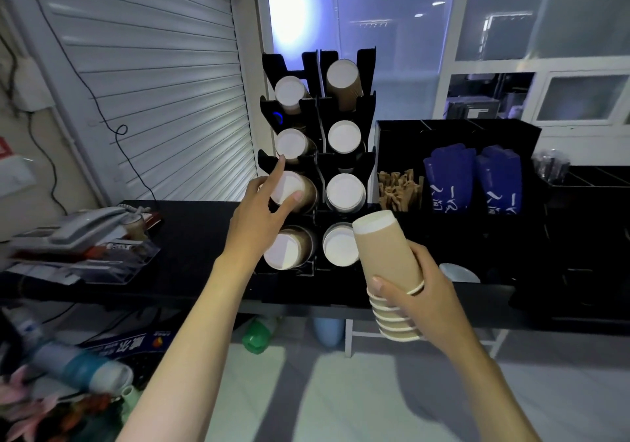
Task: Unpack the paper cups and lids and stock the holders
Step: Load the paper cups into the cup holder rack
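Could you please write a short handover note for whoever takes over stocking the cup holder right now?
Left hand: open, fingers on the cups in the third slot down, left column, of the black cup holder.
Right hand: gripping a nested stack of brown cups, bases up, beside the holder.
Done: all eight slots show cups.
Left: slot in the held stack. No lids visible.

Both bare forearms rise from the lower edge of the frame toward its centre. The left hand (262,213) sits just left of centre, palm turned away, fingers spread loosely apart: the index finger stretches straight up and the thumb juts out to the right. The right hand (421,296) sits lower right of centre, fingers curled closed in a grip, thumb lying across the front, wrist bent slightly inward.
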Demonstrator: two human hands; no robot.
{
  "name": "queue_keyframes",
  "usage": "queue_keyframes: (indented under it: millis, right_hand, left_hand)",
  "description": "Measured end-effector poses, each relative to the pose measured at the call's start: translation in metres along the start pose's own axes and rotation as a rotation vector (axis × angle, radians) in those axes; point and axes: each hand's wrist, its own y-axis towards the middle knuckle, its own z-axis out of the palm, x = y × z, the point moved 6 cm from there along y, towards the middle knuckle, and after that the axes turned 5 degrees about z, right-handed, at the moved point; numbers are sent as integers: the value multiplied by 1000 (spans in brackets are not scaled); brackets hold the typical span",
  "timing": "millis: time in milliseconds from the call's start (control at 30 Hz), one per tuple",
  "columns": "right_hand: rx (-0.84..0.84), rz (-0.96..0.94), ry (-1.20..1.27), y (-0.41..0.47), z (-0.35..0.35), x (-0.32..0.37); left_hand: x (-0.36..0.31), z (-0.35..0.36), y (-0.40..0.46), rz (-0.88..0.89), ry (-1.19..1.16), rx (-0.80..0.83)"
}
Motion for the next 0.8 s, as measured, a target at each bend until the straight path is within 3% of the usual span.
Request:
queue_keyframes:
  millis: [133,200,300,367,500,633,800]
  right_hand:
    - [-17,-7,138,-2,-2,10]
    - [-18,-18,186,-1,-1,16]
    - [-36,-6,295,1,-2,25]
    - [-57,-8,315,1,-2,31]
    - [-50,-87,148,2,4,43]
    - [46,-181,-55,5,12,57]
    - [133,-169,81,2,7,49]
  left_hand:
    - [-6,5,-14,-26,101,19]
    - [-19,-1,-25,36,109,-137]
    - [-49,-13,-52,134,-69,-354]
    - [-70,-3,-69,123,-312,-259]
    - [-112,38,-104,-106,-899,267]
    - [-115,49,-111,-230,-973,204]
    - [-93,57,-108,-374,-1206,166]
